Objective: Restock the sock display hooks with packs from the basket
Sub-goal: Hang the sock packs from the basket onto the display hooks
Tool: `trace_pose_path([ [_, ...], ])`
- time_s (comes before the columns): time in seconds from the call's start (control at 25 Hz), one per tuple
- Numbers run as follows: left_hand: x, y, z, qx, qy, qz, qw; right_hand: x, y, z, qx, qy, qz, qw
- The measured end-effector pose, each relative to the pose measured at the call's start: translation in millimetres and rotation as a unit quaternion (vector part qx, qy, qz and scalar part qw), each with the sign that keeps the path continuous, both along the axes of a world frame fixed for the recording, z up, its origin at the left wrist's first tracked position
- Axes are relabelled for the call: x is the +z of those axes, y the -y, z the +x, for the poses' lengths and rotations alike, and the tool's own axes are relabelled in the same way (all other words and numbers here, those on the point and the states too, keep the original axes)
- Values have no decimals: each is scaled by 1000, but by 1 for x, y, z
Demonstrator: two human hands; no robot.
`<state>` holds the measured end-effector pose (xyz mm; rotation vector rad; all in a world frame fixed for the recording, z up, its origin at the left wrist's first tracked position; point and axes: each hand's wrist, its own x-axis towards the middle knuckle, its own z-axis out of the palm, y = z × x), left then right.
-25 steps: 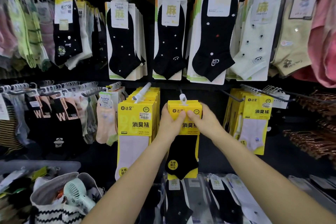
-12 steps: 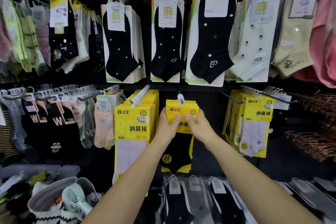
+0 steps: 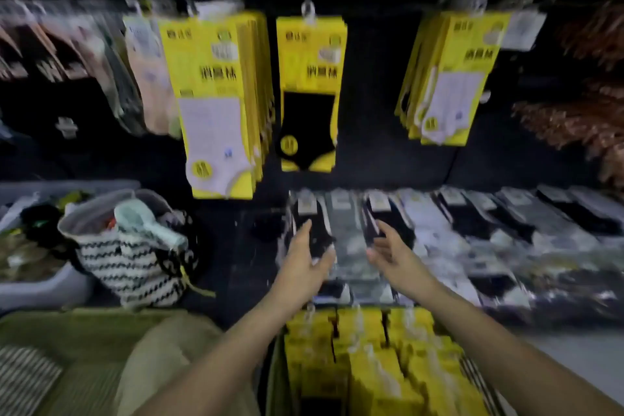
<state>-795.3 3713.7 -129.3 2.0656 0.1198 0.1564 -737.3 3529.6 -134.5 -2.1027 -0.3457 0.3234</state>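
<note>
The view is blurred. A yellow pack with a black sock (image 3: pixel 309 91) hangs on the middle hook (image 3: pixel 308 10), free of my hands. To its left hangs a thick stack of yellow packs with white socks (image 3: pixel 216 101); another such stack (image 3: pixel 449 78) hangs on the right. Below, at the bottom of the view, a basket (image 3: pixel 486 385) holds several yellow packs (image 3: pixel 364 355). My left hand (image 3: pixel 309 260) and my right hand (image 3: pixel 393 253) hover open and empty above the basket, fingers relaxed.
A row of flat sock packs (image 3: pixel 472 213) lies on the shelf behind my hands. A zigzag-patterned bag (image 3: pixel 135 267) with a small mint fan (image 3: pixel 145 219) stands at left beside a grey bin (image 3: pixel 40 287). Brown hangers (image 3: pixel 574 118) crowd the right.
Both hands have let go of the black-sock pack, which now hangs on the hook, and dropped down toward the basket. The camera has tilted sharply downward.
</note>
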Motion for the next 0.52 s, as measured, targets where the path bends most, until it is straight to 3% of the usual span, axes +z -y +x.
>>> trace_pose_path([
  [0.08,-39,9,-22,8,-76,2,997,-40,15,-26,4,-41,-44,998],
  [0.32,-121,2,-65,98,-163,-69,979,-117,16,-77,64,-135,-126,981],
  [0.44,-147,-14,-76,172,-168,-93,966,-138,-8,-88,86,-73,-168,979],
  [0.52,-157,-19,-78,162,-193,-77,965,-149,-22,-92,75,-57,-181,979],
])
